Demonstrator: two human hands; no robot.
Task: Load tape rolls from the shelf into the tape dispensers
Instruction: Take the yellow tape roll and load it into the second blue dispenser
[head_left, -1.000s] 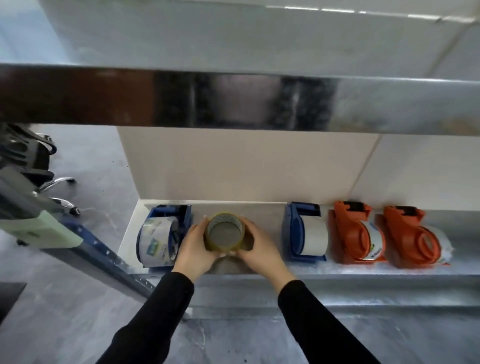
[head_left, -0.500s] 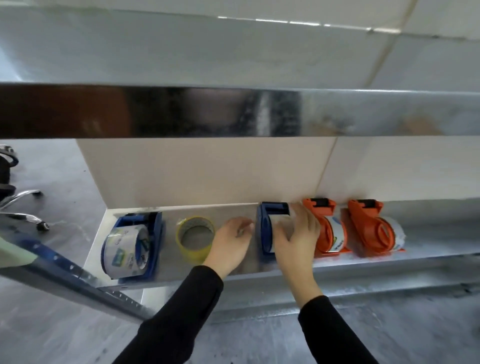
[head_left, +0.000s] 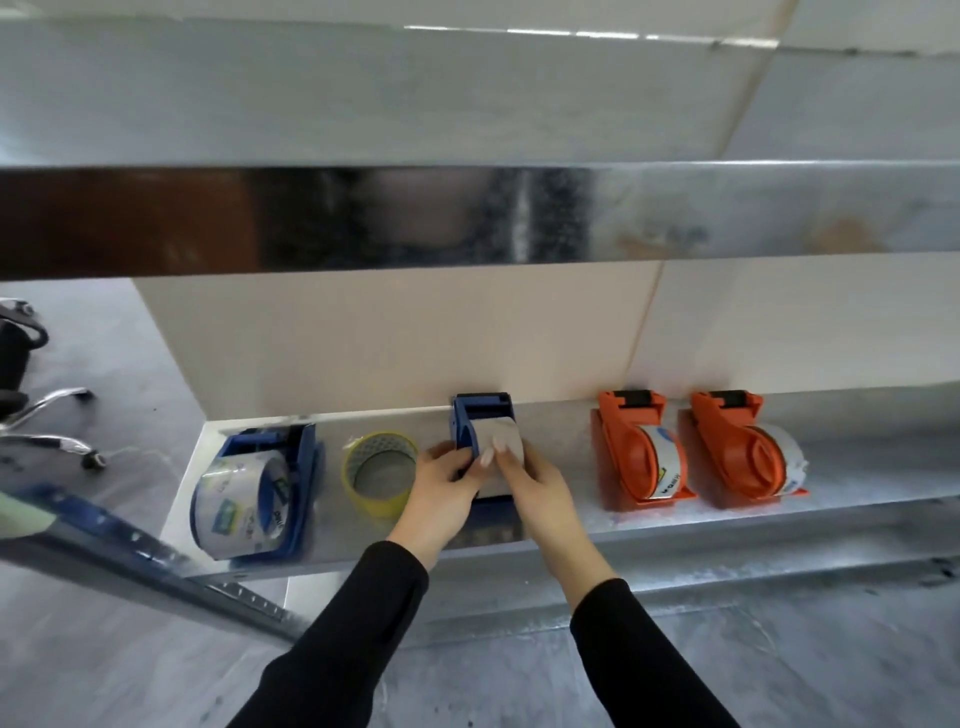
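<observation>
- Head view: my left hand (head_left: 445, 483) closes around the left side of the blue plastic tape dispenser (head_left: 480, 415) that stands in the middle of the lower galvanised metal shelf (head_left: 857, 475), thumb and fingers curled onto its side wall.
- My right hand (head_left: 535, 480) lies on top of the pale beige tape roll (head_left: 501, 434) seated in that dispenser, fingers bent over the roll's curved face and pressed against it; whether they grip it or only rest there, I cannot tell.
- Both my black sleeves (head_left: 363, 613) reach up from the bottom edge of the frame.
- Just left of my left hand stands a loose yellow tape roll (head_left: 380, 480) on its edge, its open core facing me, touching no dispenser.
- Further left, near the shelf's end, a second blue plastic dispenser (head_left: 296, 467) holds a clear tape roll with a blue and green printed label (head_left: 236, 506).
- To my right, well apart from my hands, two orange plastic dispensers sit side by side: the nearer one (head_left: 636, 452) and the farther one (head_left: 737, 449), each carrying a white-labelled roll.
- A broad shiny metal beam (head_left: 519, 218) of the upper shelf crosses the whole frame above.
- At the far left, on the grey floor, stand the chrome legs of an office chair (head_left: 52, 421).
</observation>
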